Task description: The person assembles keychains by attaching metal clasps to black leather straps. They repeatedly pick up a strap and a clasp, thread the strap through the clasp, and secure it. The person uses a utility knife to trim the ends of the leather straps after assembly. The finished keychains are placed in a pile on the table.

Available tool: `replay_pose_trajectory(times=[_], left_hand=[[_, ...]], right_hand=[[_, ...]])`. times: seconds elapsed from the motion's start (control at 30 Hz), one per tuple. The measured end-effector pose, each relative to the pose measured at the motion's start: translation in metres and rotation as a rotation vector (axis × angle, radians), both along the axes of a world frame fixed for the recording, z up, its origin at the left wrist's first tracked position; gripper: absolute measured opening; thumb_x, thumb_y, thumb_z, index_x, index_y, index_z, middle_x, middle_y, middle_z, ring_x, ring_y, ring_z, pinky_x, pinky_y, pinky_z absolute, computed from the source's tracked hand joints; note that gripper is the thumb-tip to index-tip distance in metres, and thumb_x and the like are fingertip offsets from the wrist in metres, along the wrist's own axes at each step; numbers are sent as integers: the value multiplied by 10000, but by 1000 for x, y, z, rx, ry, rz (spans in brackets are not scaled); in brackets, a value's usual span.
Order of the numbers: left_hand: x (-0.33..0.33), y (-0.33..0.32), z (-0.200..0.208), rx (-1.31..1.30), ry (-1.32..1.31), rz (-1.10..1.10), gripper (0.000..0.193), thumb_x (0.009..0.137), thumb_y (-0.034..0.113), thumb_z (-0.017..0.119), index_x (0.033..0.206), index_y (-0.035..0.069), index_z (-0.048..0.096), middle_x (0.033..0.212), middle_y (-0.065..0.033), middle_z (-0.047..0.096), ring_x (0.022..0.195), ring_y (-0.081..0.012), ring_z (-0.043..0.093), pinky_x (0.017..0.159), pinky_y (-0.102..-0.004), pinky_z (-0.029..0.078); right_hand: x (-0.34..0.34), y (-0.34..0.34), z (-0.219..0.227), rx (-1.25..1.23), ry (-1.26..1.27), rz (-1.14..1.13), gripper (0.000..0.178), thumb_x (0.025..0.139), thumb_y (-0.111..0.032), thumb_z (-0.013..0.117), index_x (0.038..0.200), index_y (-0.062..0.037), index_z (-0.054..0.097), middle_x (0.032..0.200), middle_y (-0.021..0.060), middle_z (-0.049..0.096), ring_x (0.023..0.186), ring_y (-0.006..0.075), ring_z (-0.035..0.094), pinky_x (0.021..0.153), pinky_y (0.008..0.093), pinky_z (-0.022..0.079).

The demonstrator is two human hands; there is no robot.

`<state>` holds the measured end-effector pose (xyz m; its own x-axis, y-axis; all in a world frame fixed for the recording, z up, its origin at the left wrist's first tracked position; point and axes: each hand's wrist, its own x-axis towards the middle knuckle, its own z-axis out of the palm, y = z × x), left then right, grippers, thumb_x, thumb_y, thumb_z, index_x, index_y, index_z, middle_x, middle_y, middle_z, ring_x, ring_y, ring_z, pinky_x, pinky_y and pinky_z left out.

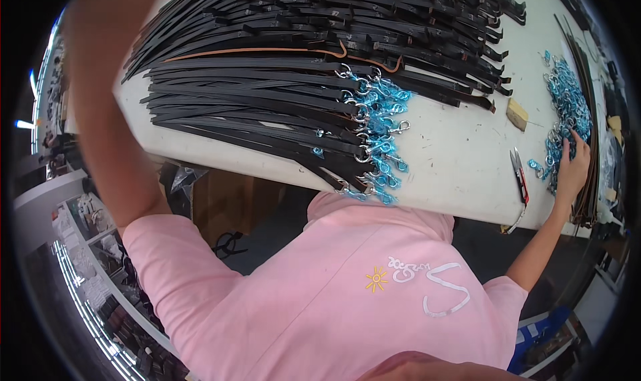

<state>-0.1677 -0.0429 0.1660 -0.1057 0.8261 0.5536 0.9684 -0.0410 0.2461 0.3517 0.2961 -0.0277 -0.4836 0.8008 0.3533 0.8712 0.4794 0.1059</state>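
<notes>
My right hand [575, 164] reaches into a heap of snap hooks in blue plastic wrap [567, 97] at the right end of the table. Its fingers are stretched out and a little apart, with the tips among the hooks. Whether a single hook is between them is too small to tell. My left arm [103, 134] is raised along the left side and runs out past the top edge, so my left hand is hidden from view. In front of my body lies a row of black straps [254, 104], with blue-wrapped metal hooks [377, 130] at their right ends.
Many more black straps [320, 20] cover the back of the white table [454, 160]. One brown strap edge [254, 50] crosses them. Thread snips [519, 177] and a yellow block [517, 114] lie near the hook heap. Long brown strips [587, 194] line the right edge.
</notes>
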Motion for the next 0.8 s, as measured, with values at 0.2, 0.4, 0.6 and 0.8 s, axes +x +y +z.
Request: replay_pose_trajectory(times=[0.2, 0.4, 0.6, 0.8], left_hand=[[38, -19, -162, -269, -109, -111, 295, 896, 128, 703, 1190, 124, 719, 788, -101, 640, 664, -253, 615, 608, -350, 490], [35, -13, -151, -177, -285, -108, 342, 897, 25, 684, 1231, 92, 711, 721, -63, 560, 599, -146, 465, 552, -270, 377], [29, -20, -135, -182, -348, -73, 345, 895, -1, 675, 1230, 74, 710, 727, -38, 563, 602, -99, 446, 539, -252, 341], [37, -3, -118, -39, -537, -59, 202, 916, 28, 690, 1114, 5, 717, 766, 9, 610, 627, -27, 467, 549, -201, 347]], right_hand=[[-10, 13, 11, -60, 90, 41, 232, 950, -258, 673, 1125, -106, 679, 1048, 85, 683, 975, 266, 658, 834, 375, 507], [12, 28, 14, -445, 440, -44, 314, 914, -257, 749, 1066, 6, 669, 863, 5, 611, 836, 101, 548, 782, 256, 439], [22, 42, 27, -634, 676, -103, 299, 925, -249, 739, 1088, -12, 658, 988, -8, 622, 933, 87, 547, 873, 223, 396], [29, 50, 61, -435, 975, -63, 326, 928, -184, 739, 1180, 9, 664, 1100, 54, 683, 988, 121, 641, 887, 256, 494]])
